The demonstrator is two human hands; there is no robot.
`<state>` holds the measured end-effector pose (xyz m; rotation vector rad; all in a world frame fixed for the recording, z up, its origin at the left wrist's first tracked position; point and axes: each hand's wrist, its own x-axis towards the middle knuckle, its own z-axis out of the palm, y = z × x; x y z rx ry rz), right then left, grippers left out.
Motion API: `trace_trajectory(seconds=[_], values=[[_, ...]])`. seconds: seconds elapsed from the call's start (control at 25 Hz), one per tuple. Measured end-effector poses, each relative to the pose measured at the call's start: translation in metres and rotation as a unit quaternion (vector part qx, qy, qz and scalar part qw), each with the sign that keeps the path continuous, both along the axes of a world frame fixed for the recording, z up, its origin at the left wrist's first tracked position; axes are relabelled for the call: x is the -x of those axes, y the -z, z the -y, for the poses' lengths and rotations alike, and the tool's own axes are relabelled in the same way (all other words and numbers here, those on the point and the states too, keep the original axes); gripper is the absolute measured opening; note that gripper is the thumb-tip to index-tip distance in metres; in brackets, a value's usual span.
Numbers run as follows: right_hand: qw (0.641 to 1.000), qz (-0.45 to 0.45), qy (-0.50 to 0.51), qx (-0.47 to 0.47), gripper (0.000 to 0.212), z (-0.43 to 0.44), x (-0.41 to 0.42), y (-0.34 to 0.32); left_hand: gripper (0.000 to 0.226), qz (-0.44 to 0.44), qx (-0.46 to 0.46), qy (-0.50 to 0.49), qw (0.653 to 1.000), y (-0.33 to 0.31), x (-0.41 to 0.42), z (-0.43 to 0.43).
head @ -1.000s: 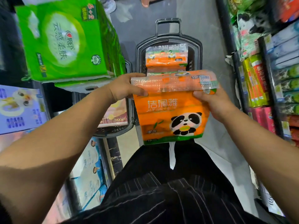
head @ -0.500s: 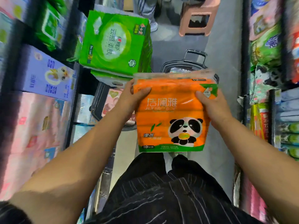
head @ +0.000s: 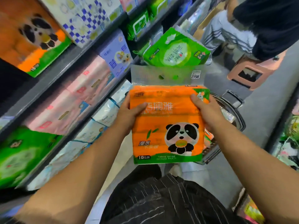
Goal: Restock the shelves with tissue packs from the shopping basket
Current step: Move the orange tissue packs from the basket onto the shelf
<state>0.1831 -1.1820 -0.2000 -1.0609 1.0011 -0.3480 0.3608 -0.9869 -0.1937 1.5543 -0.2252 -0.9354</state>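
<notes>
My left hand (head: 129, 113) and right hand (head: 205, 110) grip the orange tissue pack (head: 165, 126) by its sides, above the shopping basket (head: 239, 118). Its slick wrap may slip, or its top flap may snag the green pack (head: 176, 49) on the far side.

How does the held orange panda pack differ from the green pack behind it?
The orange pack shows a panda, the green pack a white oval. The left hand and right hand grip the orange one; no hand touches the green one. Orange print reads upright, green print turned round. Both are plastic-wrapped.
</notes>
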Motion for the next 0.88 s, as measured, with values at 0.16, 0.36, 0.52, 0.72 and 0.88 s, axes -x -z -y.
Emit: trace_trajectory(seconds=[0.16,0.36,0.52,0.72,0.88], values=[[0.995,0.007,-0.099,0.023,0.104,-0.017,-0.044,-0.024,0.051,-0.023,0.013,-0.116,0.993,-0.024,-0.011,-0.047],[0.982,0.049,-0.180,0.023,0.087,-0.054,-0.106,-0.048,0.042,0.008,0.013,-0.210,0.978,-0.061,-0.045,-0.099],[0.969,0.053,-0.234,0.055,0.070,-0.091,-0.154,-0.067,0.036,0.054,0.017,-0.247,0.967,-0.086,-0.071,-0.139],[0.947,0.081,-0.301,0.078,0.074,-0.136,-0.216,-0.091,0.053,0.058,0.030,-0.304,0.950,-0.105,-0.113,-0.192],[0.937,0.091,-0.320,0.102,0.078,-0.181,-0.268,-0.101,0.054,0.072,0.026,-0.363,0.929,-0.117,-0.146,-0.238]])
